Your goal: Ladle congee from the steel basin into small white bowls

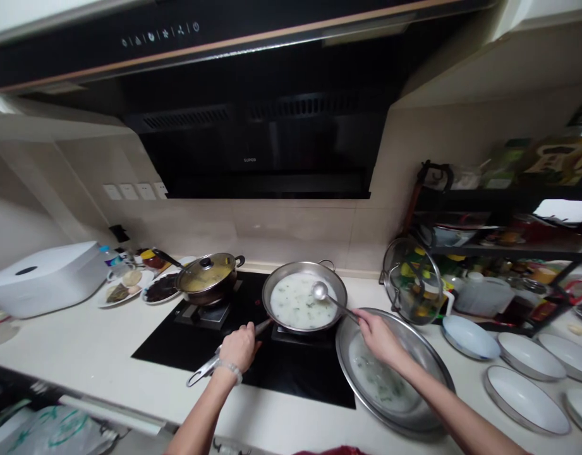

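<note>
My left hand (239, 349) is wrapped round the long handle of a metal wok (268, 297), which sits on the right burner. Inside the wok is a white, soupy food (297, 302) with green bits. My right hand (376, 335) grips the handle of a metal ladle (321, 291); its bowl is over the wok, at the surface of the white food. Below my right forearm stands a wide metal basin (435, 366) on the counter, with similar white liquid and greens in it. My forearm hides part of the basin.
A lidded pan (210, 278) of yellowish food sits on the left burner of the black cooktop (295, 373). Plates of food (122, 292) stand farther left. Several white bowls (527, 398) lie at right, below a rack (499, 249). A glass lid (411, 281) leans there. The range hood (262, 145) hangs above.
</note>
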`<state>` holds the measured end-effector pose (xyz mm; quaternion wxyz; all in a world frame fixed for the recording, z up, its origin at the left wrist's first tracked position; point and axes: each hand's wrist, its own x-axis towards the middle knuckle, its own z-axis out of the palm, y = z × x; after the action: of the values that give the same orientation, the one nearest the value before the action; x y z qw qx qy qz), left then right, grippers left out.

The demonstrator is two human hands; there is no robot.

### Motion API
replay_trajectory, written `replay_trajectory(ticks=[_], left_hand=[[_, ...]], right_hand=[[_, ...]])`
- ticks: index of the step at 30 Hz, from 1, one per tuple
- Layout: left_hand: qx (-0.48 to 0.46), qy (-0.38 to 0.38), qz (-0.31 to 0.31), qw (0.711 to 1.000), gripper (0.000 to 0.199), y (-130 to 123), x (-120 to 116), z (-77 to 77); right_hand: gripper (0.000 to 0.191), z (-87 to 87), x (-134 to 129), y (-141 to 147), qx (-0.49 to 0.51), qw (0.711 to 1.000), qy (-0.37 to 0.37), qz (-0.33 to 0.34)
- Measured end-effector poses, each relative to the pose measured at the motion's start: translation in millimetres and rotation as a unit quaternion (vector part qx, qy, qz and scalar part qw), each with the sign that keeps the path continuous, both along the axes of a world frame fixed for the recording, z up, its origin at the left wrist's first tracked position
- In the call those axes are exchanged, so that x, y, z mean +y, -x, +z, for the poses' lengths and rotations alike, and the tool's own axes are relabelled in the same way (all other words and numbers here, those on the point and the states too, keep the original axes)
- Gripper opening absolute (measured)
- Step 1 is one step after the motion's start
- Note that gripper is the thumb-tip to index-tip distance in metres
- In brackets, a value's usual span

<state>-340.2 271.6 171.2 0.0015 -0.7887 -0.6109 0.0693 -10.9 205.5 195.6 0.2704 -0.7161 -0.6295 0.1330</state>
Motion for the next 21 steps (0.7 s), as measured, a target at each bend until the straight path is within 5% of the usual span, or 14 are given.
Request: replay_trajectory(ticks=[3,9,13,16,21], left_hand=[[-0.006,0.001,0.0,1.0,0.033,-0.5,-1.4,2.1],[-0.014,0.001,0.003,1.0,0.034,1.3,0.8,-3.1],[-0.016,-0.005,0.001,1.0,0.035,2.3,2.3,-6.5],[-0.015,-0.003,0.004,1.0,0.035,2.6,2.7,-7.4],[-0.007,-0.01,0.003,1.0,0.034,2.5,3.5,-8.5]], right_hand=[[0.046,-12.7,16.9,8.9,-0.029,0.999,0.045,0.002],[0.038,-23.8,31.5,15.6,0.063,0.996,0.057,-0.004],[0.038,-15.3,27.8,13.0,0.174,0.982,0.07,-0.034],[0.031,-5.0,19.5,11.4,0.314,0.942,0.084,-0.086],[0.027,9.1,7.0,7.7,0.391,0.901,0.122,-0.139]])
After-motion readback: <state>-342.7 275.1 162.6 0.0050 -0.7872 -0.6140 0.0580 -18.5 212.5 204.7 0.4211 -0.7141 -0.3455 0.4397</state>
